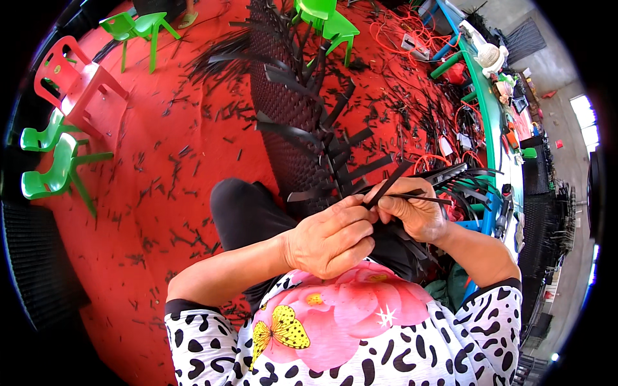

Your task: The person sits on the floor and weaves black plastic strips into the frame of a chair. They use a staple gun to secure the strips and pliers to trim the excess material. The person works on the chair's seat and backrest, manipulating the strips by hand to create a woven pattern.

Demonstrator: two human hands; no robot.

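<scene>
A long dark brown woven panel (pixel 280 96) runs away from my lap across the floor, with loose flat strips (pixel 370 168) sticking out along its right edge. At its near end my two hands meet. My left hand (pixel 335 237) is closed, its thumb and fingertips pinching a dark flat strip. My right hand (pixel 412 212) is closed as well, thumb and forefinger gripping the dark strip (pixel 391 185) close beside the left fingertips. Strip ends poke out above and to the right of the right hand. The exact crossing of the strips is partly hidden by my fingers.
Strip offcuts lie scattered over the red floor (pixel 161 212). Green small chairs (pixel 55 170) and a pink chair (pixel 77 83) stand at the left; another green chair (pixel 338 29) is at the far end. A long green-edged workbench (pixel 486 116) with clutter runs along the right, near orange cords (pixel 399 35).
</scene>
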